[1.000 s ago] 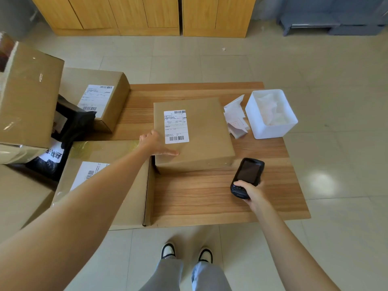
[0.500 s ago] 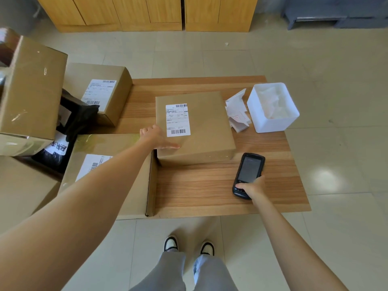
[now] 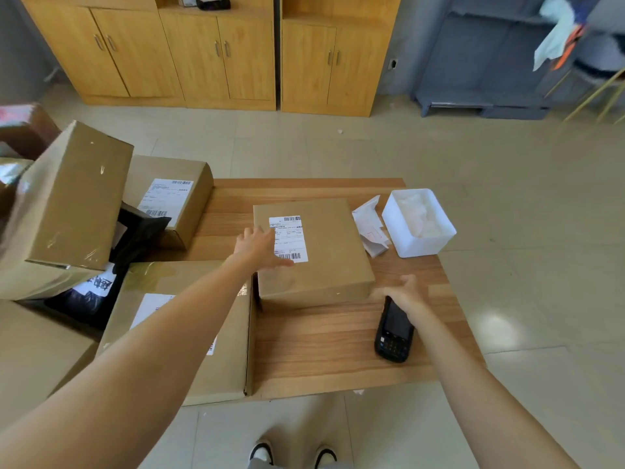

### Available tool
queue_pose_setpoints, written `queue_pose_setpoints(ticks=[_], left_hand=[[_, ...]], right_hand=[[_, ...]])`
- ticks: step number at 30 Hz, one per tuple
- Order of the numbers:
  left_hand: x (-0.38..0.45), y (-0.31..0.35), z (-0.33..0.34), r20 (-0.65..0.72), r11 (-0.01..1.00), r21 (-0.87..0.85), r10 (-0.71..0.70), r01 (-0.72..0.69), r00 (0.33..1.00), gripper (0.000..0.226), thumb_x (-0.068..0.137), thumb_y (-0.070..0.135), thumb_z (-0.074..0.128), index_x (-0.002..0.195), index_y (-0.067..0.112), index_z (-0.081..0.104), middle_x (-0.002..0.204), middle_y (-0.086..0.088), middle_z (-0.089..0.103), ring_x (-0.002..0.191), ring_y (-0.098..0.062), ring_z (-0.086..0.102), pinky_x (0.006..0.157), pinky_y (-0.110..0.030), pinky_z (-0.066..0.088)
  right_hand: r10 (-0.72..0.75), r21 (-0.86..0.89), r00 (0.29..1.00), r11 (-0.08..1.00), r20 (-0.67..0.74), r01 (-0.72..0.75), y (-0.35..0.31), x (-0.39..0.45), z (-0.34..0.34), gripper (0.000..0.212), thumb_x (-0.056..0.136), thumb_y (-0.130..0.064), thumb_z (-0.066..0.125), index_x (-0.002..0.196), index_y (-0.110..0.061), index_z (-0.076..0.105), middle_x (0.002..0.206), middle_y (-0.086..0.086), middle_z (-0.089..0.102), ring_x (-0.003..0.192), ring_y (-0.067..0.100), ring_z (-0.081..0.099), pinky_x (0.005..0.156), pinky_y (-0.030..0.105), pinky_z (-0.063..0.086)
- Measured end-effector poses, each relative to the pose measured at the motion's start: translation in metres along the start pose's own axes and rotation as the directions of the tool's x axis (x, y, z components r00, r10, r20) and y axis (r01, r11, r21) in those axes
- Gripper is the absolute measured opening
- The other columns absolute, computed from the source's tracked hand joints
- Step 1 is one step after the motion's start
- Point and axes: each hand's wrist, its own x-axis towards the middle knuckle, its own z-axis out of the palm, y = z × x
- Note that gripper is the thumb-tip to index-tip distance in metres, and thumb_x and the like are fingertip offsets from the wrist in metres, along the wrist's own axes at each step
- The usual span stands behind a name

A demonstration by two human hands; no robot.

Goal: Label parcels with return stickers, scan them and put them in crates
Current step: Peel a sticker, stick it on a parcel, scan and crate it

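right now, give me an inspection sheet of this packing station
surface: wooden table, wood grain bare along the front edge
job's things: labelled parcel flat at table centre; scanner lying face up by the right edge
clutter: peeled label backing beside a white bin holding paper scraps; more boxes and a black bag stacked at left
grippers: left hand flat on the parcel's label; right hand open over the scanner's top end, not gripping it
cables: nothing seen
surroundings: tiled floor, wooden cabinets, grey shelving
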Motion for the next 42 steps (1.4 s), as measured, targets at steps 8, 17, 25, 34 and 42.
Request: queue_pose_setpoints(ticks=[8,17,25,34,42], left_hand=[[0.012,0.016,-0.011,-0.03,0.989,-0.035,0.141,-0.142,0.989,0.075,0.084,0.057,0.061,0.145,0.022,0.037,0.145,-0.01,0.039,0.134,-0.031,0.033,0.107,-0.042,0.031],[0.061,0.071,-0.012,-0.044,0.984,-0.138,0.105,-0.11,0.993,0.068,0.084,0.052,0.063,0.141,0.022,0.042,0.139,-0.01,0.044,0.129,-0.03,0.037,0.105,-0.04,0.033],[0.104,0.111,-0.007,-0.046,0.986,-0.169,-0.008,0.0,0.999,0.066,0.084,0.053,0.064,0.139,0.023,0.044,0.14,-0.008,0.044,0.129,-0.03,0.037,0.105,-0.039,0.03],[0.114,0.114,-0.001,-0.03,0.983,-0.169,-0.081,0.074,0.996,0.064,0.084,0.052,0.064,0.138,0.024,0.045,0.139,-0.008,0.045,0.128,-0.029,0.038,0.105,-0.038,0.029],[0.11,0.117,-0.015,-0.056,0.975,-0.22,-0.056,0.042,0.997,0.063,0.085,0.052,0.063,0.139,0.023,0.045,0.141,-0.008,0.043,0.132,-0.029,0.035,0.106,-0.039,0.03]], right_hand=[[-0.13,-0.109,0.99,0.986,-0.051,0.123,-0.035,0.005,-0.003,0.058,0.085,-0.01,0.063,0.138,-0.007,0.041,0.14,0.012,0.039,0.121,0.028,0.047,0.085,0.033,0.042],[-0.274,-0.299,0.96,0.913,0.058,0.279,-0.054,0.073,-0.009,0.045,0.088,-0.014,0.06,0.13,-0.006,0.043,0.131,0.012,0.038,0.105,0.026,0.051,0.082,0.036,0.048],[-0.41,-0.494,0.878,0.727,0.246,0.478,-0.063,0.134,0.003,0.039,0.092,-0.013,0.055,0.128,-0.004,0.044,0.132,0.012,0.044,0.116,0.029,0.049,0.082,0.034,0.043],[-0.498,-0.674,0.824,0.514,0.27,0.531,-0.064,0.157,0.006,0.024,0.095,-0.003,0.048,0.118,-0.002,0.053,0.129,0.013,0.047,0.106,0.031,0.057,0.075,0.032,0.044],[-0.613,-0.603,0.783,0.587,0.105,0.54,-0.091,0.143,-0.017,0.023,0.094,0.0,0.041,0.108,-0.002,0.06,0.108,0.011,0.059,0.081,0.029,0.056,0.067,0.034,0.041]])
